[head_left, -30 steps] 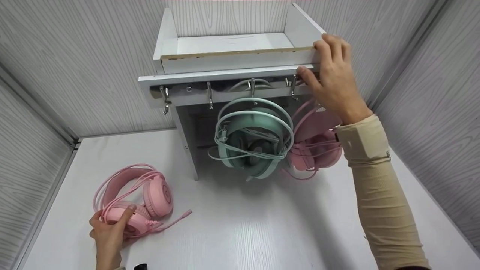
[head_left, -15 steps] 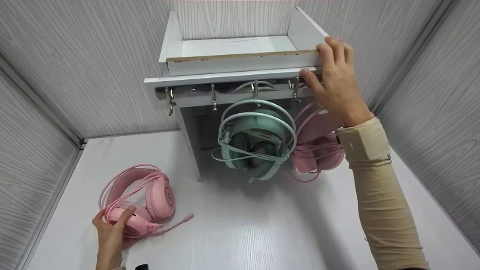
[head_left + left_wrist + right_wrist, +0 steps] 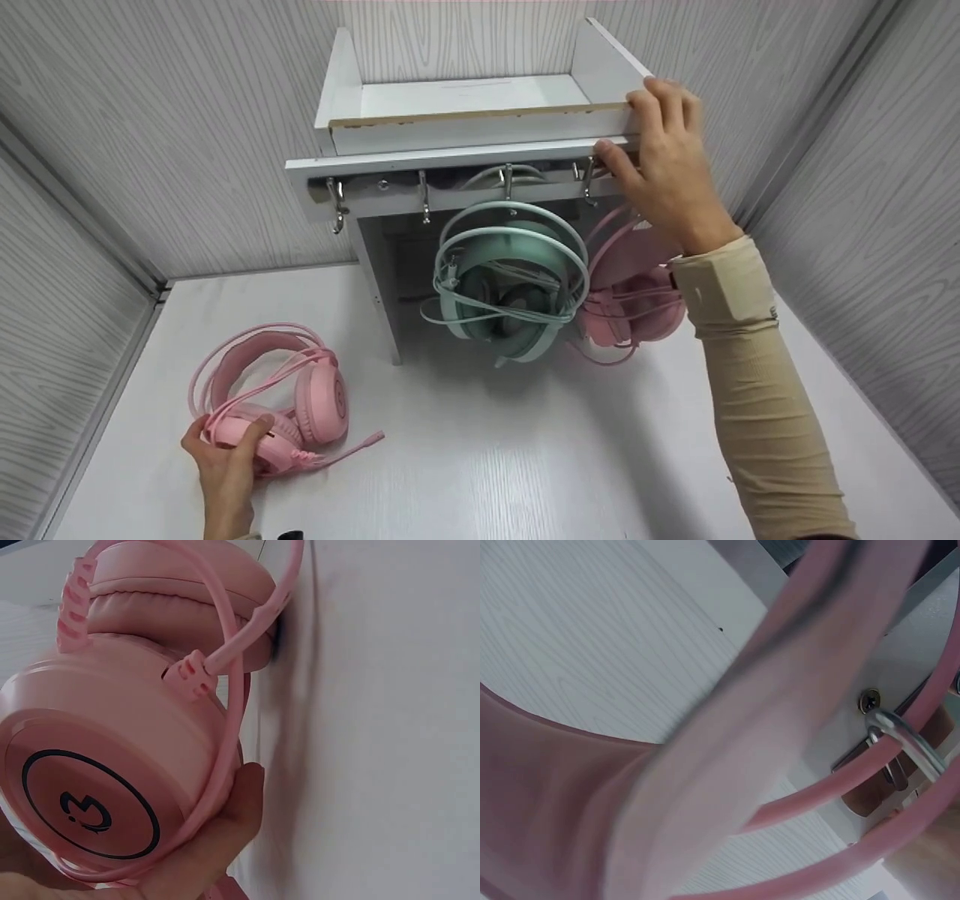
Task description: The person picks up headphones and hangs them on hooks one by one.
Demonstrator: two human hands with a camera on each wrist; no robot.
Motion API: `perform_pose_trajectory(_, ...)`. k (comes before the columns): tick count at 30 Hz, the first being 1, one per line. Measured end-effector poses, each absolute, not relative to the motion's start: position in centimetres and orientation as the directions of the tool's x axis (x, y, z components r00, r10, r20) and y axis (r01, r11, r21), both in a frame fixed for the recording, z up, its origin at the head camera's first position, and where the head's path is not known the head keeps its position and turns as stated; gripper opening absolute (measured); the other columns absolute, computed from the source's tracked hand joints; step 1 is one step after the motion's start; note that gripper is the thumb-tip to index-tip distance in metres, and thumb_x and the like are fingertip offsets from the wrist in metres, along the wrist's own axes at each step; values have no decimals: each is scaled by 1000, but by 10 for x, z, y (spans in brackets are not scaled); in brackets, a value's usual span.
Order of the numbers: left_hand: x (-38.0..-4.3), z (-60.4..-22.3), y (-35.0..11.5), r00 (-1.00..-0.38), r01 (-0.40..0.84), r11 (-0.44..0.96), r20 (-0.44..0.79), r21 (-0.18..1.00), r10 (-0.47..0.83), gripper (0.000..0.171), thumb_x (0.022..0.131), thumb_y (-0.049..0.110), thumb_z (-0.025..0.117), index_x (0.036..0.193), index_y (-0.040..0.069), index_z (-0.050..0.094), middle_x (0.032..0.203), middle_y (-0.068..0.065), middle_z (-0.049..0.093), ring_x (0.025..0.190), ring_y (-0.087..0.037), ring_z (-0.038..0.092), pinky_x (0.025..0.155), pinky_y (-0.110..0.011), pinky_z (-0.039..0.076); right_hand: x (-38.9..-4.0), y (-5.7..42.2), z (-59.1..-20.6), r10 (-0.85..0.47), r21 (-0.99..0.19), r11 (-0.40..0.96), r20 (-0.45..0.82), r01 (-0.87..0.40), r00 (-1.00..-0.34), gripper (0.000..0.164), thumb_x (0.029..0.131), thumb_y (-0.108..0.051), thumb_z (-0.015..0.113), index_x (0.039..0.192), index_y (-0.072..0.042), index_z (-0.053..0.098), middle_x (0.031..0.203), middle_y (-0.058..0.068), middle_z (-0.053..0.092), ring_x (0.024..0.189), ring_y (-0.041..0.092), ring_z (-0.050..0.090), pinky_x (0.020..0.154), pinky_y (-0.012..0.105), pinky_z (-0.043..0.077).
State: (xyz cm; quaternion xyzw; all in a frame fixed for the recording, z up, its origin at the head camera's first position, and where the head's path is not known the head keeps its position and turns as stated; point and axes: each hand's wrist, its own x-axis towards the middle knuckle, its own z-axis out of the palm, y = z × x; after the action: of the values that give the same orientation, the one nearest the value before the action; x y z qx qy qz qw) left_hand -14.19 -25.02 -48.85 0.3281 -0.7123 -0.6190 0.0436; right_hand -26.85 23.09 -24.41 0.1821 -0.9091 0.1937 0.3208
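My left hand holds the lower ear cup of a pink headset at the left of the white table, its thumb on the cup. The headset's boom microphone points right. In the left wrist view, fingers wrap the round ear cup, which bears a dark ring logo. My right hand grips the right front corner of a white shelf unit, fingers over the top and thumb at the front rail. Below that hand hangs a second pink headset, partly hidden by the wrist. Its pink bands loop over a metal hook.
A mint green headset, with its cable wound round it, hangs from the rail beside the second pink one. Two metal hooks toward the rail's left end carry nothing. Patterned grey panels enclose the table. A small black object shows at the bottom edge.
The pink headset in my left hand has tipped up very slightly. My right hand keeps its grip on the shelf unit, and the head view has shifted a little.
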Motion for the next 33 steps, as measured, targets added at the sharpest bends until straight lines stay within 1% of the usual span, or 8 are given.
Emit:
perform_pose_trajectory(7, -139, -484, -249, -791, -364, -2, -310, 932, -528, 97, 94, 30, 66, 158, 14, -6, 164, -24, 7, 143, -38, 23, 119, -51, 19, -268, 231, -242, -209, -235, 855, 658, -462, -723, 59, 102, -35, 57, 136, 10, 43, 149, 31, 35, 140, 45, 23, 118, 49, 20)
perform_pose_trajectory(10, -137, -481, -249, -793, -332, -8, -284, 943, -539, 95, 94, 27, 65, 157, 14, -4, 163, -22, 12, 140, -34, 27, 116, -43, 26, -268, 230, -242, -213, -229, 856, 662, -464, -719, 58, 102, -34, 57, 135, 11, 44, 148, 32, 36, 139, 45, 24, 117, 49, 21)
perform_pose_trajectory(12, -136, -479, -249, -794, -313, -19, -273, 950, -543, 92, 94, 25, 65, 157, 15, -2, 161, -19, 14, 137, -32, 31, 106, -30, 35, -268, 230, -243, -215, -226, 857, 660, -464, -719, 57, 102, -34, 56, 135, 11, 44, 147, 32, 36, 138, 45, 24, 117, 50, 21)
perform_pose_trajectory(14, -136, -477, -249, -794, -306, -29, -272, 952, -544, 91, 94, 24, 65, 156, 16, -2, 160, -17, 16, 133, -30, 34, 91, -18, 41, -268, 230, -243, -215, -229, 857, 657, -462, -723, 57, 102, -34, 56, 135, 11, 44, 147, 32, 36, 138, 45, 25, 117, 50, 22)
perform_pose_trajectory(17, -136, -476, -248, -801, -295, -35, -267, 955, -537, 91, 94, 23, 65, 156, 17, -1, 159, -16, 17, 124, -27, 38, 69, -10, 43, -267, 231, -243, -211, -233, 858, 652, -457, -728, 57, 103, -35, 56, 134, 10, 44, 148, 31, 35, 138, 45, 24, 117, 51, 23)
perform_pose_trajectory(20, -137, -475, -246, -807, -279, -44, -259, 959, -531, 90, 94, 20, 65, 155, 17, 0, 157, -16, 18, 117, -23, 41, 64, -10, 44, -268, 231, -243, -207, -236, 859, 653, -455, -729, 57, 102, -35, 56, 135, 10, 43, 148, 31, 35, 139, 45, 24, 116, 52, 23)
perform_pose_trajectory(23, -136, -475, -245, -808, -257, -63, -250, 964, -533, 87, 94, 18, 65, 154, 19, 2, 156, -13, 19, 114, -20, 43, 64, -11, 46, -269, 232, -244, -207, -240, 855, 654, -459, -728, 58, 102, -35, 57, 135, 10, 43, 148, 32, 35, 139, 45, 23, 117, 51, 22)
perform_pose_trajectory(33, -132, -473, -241, -844, -190, -82, -205, 978, -496, 83, 96, 16, 64, 157, 28, 8, 153, -9, 23, 111, -16, 44, 65, -15, 52, -268, 232, -244, -195, -255, 854, 650, -453, -734, 58, 102, -35, 58, 136, 10, 44, 149, 31, 35, 141, 43, 23, 118, 50, 20)
